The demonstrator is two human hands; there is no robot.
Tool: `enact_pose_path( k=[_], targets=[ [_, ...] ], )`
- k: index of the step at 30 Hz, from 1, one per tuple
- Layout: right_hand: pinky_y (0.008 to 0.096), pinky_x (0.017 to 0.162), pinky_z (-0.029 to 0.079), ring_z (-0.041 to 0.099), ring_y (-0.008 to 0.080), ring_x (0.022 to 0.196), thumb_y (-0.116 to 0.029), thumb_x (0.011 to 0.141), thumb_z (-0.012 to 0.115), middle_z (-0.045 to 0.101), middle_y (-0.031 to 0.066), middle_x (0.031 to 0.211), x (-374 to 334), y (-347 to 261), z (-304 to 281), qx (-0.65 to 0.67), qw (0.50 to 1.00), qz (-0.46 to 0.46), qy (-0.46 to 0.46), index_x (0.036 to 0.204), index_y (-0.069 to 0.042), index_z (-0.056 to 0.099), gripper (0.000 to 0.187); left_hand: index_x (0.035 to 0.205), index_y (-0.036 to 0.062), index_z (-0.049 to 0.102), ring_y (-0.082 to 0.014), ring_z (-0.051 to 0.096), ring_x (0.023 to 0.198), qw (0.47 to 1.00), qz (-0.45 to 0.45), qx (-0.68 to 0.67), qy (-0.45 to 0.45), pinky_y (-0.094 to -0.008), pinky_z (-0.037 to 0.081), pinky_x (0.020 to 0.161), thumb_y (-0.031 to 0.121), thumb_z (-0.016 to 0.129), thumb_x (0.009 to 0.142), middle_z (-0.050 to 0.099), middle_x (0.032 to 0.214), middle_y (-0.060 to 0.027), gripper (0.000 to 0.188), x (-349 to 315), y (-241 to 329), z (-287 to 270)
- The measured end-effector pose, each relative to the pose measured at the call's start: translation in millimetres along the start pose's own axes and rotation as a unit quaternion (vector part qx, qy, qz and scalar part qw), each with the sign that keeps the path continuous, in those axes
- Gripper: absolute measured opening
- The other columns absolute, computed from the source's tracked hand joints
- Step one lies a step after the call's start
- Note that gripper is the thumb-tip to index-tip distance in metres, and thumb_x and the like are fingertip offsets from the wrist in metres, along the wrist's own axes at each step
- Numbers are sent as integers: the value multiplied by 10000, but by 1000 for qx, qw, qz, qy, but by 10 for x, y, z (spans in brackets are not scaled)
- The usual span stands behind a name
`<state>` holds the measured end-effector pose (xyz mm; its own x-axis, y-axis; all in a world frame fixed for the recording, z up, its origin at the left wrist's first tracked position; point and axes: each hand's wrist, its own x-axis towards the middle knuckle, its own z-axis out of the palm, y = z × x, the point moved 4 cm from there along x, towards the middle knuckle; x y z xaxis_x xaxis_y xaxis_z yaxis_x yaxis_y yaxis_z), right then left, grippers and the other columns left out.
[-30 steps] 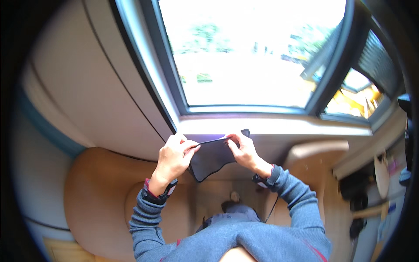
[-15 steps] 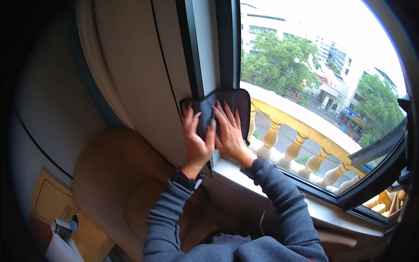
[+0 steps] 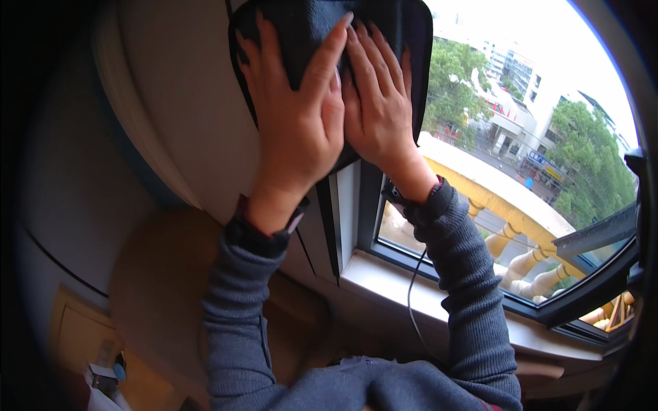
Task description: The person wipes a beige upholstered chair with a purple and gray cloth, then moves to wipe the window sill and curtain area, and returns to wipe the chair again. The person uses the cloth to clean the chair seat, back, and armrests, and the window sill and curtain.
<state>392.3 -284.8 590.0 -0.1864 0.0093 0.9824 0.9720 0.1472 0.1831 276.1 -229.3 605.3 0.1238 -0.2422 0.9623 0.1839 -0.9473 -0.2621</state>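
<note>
At twelve o'clock, straightened fingers lie flat, the left hand's spread, the right hand's closer together, gripping nothing visible. Beneath them, the dark sheet overlaps the window frame; the sill runs toward five o'clock. Hands and sheet have just shifted upward in view, suggesting work higher up.

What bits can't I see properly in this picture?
In the head view:
Black pad, top: cut off by the picture's upper edge.
Its middle: partly hidden under the left grip and right grip.
What's behind it: covered by the pad.
Far-off sign: too small to read.
</note>
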Motion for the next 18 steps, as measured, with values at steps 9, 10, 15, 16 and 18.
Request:
enact_pose_path(
  k=[9, 10, 15, 16, 18],
  targets=[
    [616, 1142, 156, 380, 322, 1402, -227, 819, 564, 407, 191, 1498, -2158, -449, -134, 13, 947, 85, -309, 1431, 7, 415, 672, 1430, 247, 484, -667, 211, 1312, 970, -178, -2, -164, -748, 201, 1040, 192, 561, 926, 195, 1457, -430, 512, -2366, 790, 85],
    [613, 1142, 164, 378, 312, 1405, -237, 817, 574, 401, 190, 1503, -2397, -496, -174, 13, 927, 93, -362, 1433, 5, 412, 682, 1421, 248, 491, -654, 241, 1302, 967, -185, 0, -174, -747, 217, 1036, 189, 593, 915, 218, 1440, -427, 520, -2644, 891, 95],
    [547, 1183, 119, 306, 208, 1449, -276, 817, 641, 333, 99, 1560, -2991, -627, -474, 44, 842, 63, -533, 1507, -71, 316, 789, 1428, 247, 472, -639, 335, 1244, 929, -267, -10, -256, -700, 294, 1021, 188, 596, 914, 309, 1378, -426, 533, -3515, 1333, 20],
    [540, 1188, 106, 292, 200, 1456, -279, 831, 643, 326, 89, 1564, -2947, -607, -524, 44, 845, 73, -528, 1515, -83, 302, 789, 1436, 248, 460, -642, 327, 1252, 934, -278, -17, -223, -700, 295, 1018, 186, 588, 920, 296, 1389, -434, 536, -3499, 1381, -6],
    [545, 1187, 98, 267, 215, 1467, -287, 873, 627, 318, 105, 1565, -2701, -576, -579, 44, 859, 65, -505, 1514, -71, 304, 749, 1458, 84, 399, -623, 295, 1299, 936, -264, 23, -230, -681, 266, 1042, 182, 596, 929, 248, 1439, -427, 572, -3290, 1442, 37]
  ],
)
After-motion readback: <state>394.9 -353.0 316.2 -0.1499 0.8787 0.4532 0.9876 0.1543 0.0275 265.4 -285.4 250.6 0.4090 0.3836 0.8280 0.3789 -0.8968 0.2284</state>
